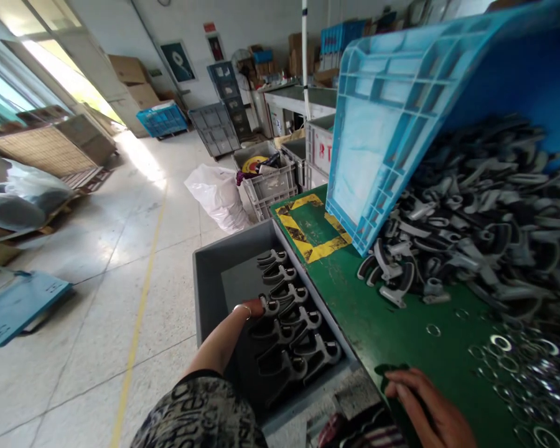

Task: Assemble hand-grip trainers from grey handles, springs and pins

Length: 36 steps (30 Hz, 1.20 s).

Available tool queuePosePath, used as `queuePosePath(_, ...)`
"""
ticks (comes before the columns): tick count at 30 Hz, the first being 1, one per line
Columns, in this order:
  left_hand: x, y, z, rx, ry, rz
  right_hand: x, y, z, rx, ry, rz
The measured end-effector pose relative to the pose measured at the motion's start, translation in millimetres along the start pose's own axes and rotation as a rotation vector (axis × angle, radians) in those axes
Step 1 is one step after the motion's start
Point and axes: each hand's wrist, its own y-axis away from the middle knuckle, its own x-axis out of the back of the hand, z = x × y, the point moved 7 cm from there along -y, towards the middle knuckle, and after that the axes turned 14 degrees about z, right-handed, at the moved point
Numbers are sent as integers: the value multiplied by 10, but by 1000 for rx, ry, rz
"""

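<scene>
Left hand (256, 307) at grip (272, 305) in bin (236, 246), finger closure unclear; rows apparently save space; right hand (432, 401) over bench (373, 323), pinch unclear.

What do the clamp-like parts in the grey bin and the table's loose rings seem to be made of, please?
Clamp-like parts: matte grey plastic or coated metal; their dull sheen leaves it open. Loose rings: probably shiny metal, from their bright glints.
</scene>
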Motion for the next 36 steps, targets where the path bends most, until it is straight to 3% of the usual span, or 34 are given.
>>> queuePosePath(5, 332, 185, 242, 15, -114, 97, 26, -103, -26, -65, -44, 9)
queuePosePath(9, 740, 529, 645, -100, -141, 333, 359, -271, 36, -86, 18, 216)
queuePosePath(11, 942, 756, 1094, -333, -80, 511, 513, -260, -4, -70, 48, 278)
queuePosePath(14, 1120, 1140, 2055, -926, 35, 673, 592, -79, -174, 2, 71, 179)
queuePosePath(17, 1119, 1297, 2968, -1367, -48, 617, 759, 263, -307, 41, 127, 102)
queuePosePath(19, 1113, 1242, 3446, -1506, -166, 569, 1032, 557, -303, -1, 173, 133)
queuePosePath(21, 1124, 1138, 3780, -1576, -264, 524, 1424, 907, -210, -99, 217, 209)
queuePosePath(24, 1173, 1019, 4046, -1650, -289, 465, 2173, 1539, 72, -321, 313, 399)
queuePosePath(26, 1255, 968, 4167, -1631, -179, 463, 2725, 2018, 298, -482, 421, 559)
queuePosePath(29, 1476, 897, 4362, -1365, 236, 555, 3514, 2771, 573, -674, 627, 807)
queuePosePath(31, 1518, 924, 4492, -1098, 600, 525, 3941, 3231, 703, -759, 796, 928)
queuePosePath(33, 1361, 1125, 4712, -911, 874, 392, 4235, 3548, 820, -760, 958, 946)
queuePosePath(34, 1233, 1307, 4878, -886, 936, 325, 4325, 3633, 891, -729, 1011, 907)
queuePosePath(36, 901, 1821, 5331, -1029, 886, 178, 4407, 3681, 1061, -645, 1063, 759)
